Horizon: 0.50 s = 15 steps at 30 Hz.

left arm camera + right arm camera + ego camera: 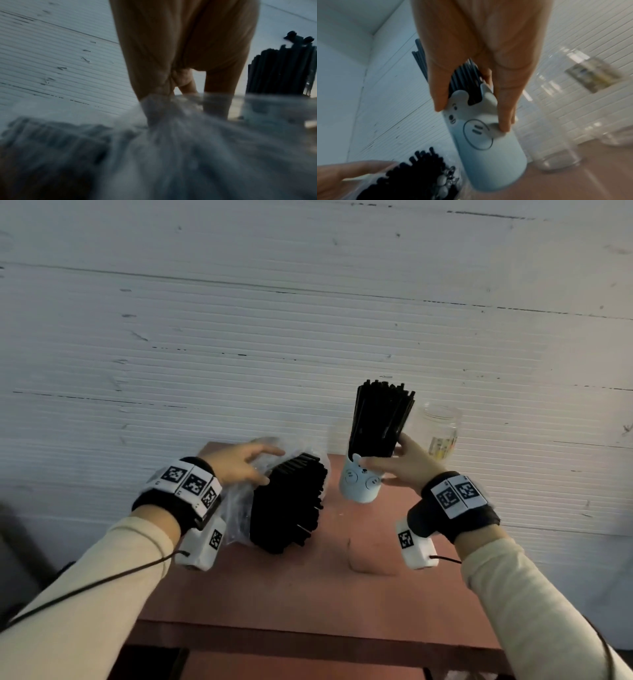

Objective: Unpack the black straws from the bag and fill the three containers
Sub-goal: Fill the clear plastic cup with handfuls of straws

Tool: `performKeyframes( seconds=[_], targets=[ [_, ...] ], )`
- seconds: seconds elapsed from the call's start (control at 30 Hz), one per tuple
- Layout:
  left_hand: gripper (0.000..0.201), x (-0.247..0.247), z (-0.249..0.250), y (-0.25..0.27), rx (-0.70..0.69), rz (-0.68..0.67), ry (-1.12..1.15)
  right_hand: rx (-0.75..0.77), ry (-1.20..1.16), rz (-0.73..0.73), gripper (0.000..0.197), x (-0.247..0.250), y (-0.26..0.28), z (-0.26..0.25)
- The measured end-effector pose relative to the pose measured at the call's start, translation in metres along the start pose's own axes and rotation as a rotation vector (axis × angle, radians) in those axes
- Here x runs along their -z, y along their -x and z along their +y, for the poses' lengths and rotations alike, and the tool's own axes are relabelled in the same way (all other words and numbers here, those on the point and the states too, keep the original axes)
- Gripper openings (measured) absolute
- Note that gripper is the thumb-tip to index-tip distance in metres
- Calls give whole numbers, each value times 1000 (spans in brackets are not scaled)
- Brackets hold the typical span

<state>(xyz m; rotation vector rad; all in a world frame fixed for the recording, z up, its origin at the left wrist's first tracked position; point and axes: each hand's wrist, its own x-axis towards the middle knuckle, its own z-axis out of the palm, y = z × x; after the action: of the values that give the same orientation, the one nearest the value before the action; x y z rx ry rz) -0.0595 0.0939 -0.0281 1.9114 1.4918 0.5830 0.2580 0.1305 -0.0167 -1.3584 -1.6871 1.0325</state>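
My left hand (271,467) holds a clear plastic bag (239,505) lying on the left of the reddish table (342,594), thumb on its near side and fingers over the top. The bag's open end shows a thick bundle of black straws (287,505). In the left wrist view my fingers (171,54) reach down behind the crinkled bag (171,148). My right hand (383,450) grips a pale blue bear cup (359,484) near its rim. The cup (484,142) is tilted and packed with upright black straws (380,419).
A clear plastic jar (440,429) with a yellow label stands behind my right hand, near the table's back edge. Another clear container (339,436) shows faintly behind the blue cup. A white ribbed wall rises directly behind the table.
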Motion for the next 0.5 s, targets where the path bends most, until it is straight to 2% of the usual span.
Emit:
performKeyframes(
  seconds=[0.13,0.23,0.37,0.5],
  targets=[
    [58,-3,-14,-6,39,-36,6,105,27,165,82,-37,-28,-11],
    [58,-6,-19,-9,55,-31,68,79,-7,229,75,-57,-52,-16],
    [58,-9,-16,-12,66,-14,72,-15,19,238,76,-75,-88,-15],
    [59,-11,-16,-15,50,-31,97,-62,69,196,94,-76,-163,32]
  ],
)
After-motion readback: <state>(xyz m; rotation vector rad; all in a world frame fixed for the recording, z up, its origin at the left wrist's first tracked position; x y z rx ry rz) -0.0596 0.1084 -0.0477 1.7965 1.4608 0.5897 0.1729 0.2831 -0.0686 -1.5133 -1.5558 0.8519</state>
